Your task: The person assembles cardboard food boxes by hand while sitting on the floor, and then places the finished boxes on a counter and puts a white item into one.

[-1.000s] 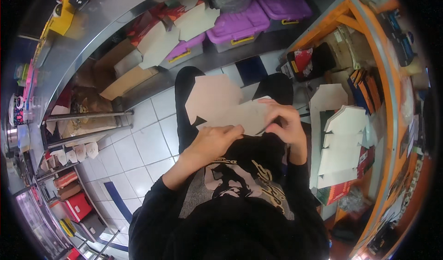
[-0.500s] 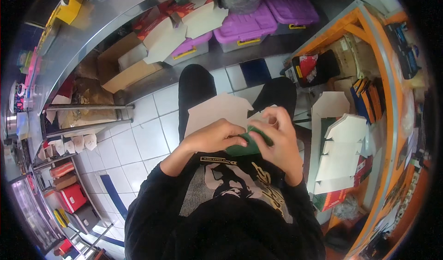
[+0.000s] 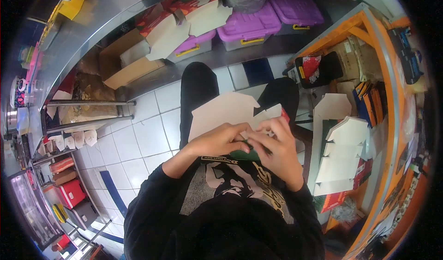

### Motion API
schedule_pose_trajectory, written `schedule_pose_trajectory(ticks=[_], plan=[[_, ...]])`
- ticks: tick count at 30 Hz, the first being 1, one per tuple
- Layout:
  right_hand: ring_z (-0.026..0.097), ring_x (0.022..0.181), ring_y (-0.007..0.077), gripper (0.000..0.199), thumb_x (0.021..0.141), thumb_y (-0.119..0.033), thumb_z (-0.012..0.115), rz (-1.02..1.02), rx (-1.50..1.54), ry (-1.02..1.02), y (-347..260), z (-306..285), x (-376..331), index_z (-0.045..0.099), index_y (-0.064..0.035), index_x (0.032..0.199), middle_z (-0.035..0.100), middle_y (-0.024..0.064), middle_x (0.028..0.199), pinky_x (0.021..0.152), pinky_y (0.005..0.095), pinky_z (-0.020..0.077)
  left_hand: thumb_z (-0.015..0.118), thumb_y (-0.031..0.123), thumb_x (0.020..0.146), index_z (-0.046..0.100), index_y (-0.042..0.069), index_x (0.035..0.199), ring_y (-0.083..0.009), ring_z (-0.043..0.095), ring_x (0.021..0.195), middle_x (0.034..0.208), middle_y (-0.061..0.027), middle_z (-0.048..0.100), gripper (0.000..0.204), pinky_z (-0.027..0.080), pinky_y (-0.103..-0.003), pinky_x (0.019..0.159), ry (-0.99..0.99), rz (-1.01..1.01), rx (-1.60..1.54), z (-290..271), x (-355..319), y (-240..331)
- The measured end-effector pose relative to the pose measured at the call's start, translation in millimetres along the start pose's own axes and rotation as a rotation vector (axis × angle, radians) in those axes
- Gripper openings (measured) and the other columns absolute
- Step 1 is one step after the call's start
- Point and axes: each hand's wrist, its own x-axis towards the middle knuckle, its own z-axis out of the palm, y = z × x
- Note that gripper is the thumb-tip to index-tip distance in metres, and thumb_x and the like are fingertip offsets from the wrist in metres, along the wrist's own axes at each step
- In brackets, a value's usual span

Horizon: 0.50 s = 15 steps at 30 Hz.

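Across my lap lies a die-cut cardboard box blank (image 3: 220,110), pale on the inside, with a green printed flap (image 3: 244,155) showing near my body. My left hand (image 3: 219,140) is closed on the near part of the blank, its thumb over the green flap. Fingers bent, my right hand (image 3: 279,151) pinches the same part from the right. The fingertips of both hands meet there and hide the fold between them. A red printed corner of the blank shows just beyond my right fingers.
To my right, a stack of flat box blanks (image 3: 340,154) lies beside an orange-framed shelf (image 3: 380,66). Ahead, purple-lidded bins (image 3: 249,25), more blanks (image 3: 168,36) and an open carton (image 3: 131,73) sit under a metal counter. A metal rack (image 3: 90,105) stands left.
My right hand has turned and its fingers have come down closer to the left hand's. Less of the green flap shows, and the red corner has come into sight.
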Motion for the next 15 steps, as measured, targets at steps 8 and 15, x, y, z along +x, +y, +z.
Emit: schedule_pose_trajectory(ticks=[8, 15], plan=[[0.038, 0.124, 0.0457, 0.049, 0.073, -0.011, 0.071, -0.018, -0.189, 0.132, -5.1, -5.7, 9.6, 0.062, -0.0137, 0.121, 0.038, 0.024, 0.14, 0.102, 0.0526, 0.0307, 0.061, 0.011, 0.091, 0.048, -0.001, 0.115, -0.0088, 0.064, 0.074, 0.08, -0.0069, 0.067, 0.03, 0.047, -0.024, 0.064, 0.335, 0.04, -0.008, -8.5, 0.9, -9.0], [0.054, 0.084, 0.0301, 0.044, 0.059, -0.005, 0.08, -0.093, -0.077, 0.263, 2.8, 51.6, 2.9, 0.059, -0.006, 0.098, 0.052, 0.0096, 0.092, 0.069, 0.0378, 0.0461, 0.053, 0.007, 0.095, 0.043, -0.001, 0.126, -0.0086, 0.059, 0.093, 0.107, -0.0076, 0.061, 0.034, 0.05, -0.022, 0.074, 0.87, 0.24, -0.407, 6.5, 11.0, 34.0]])
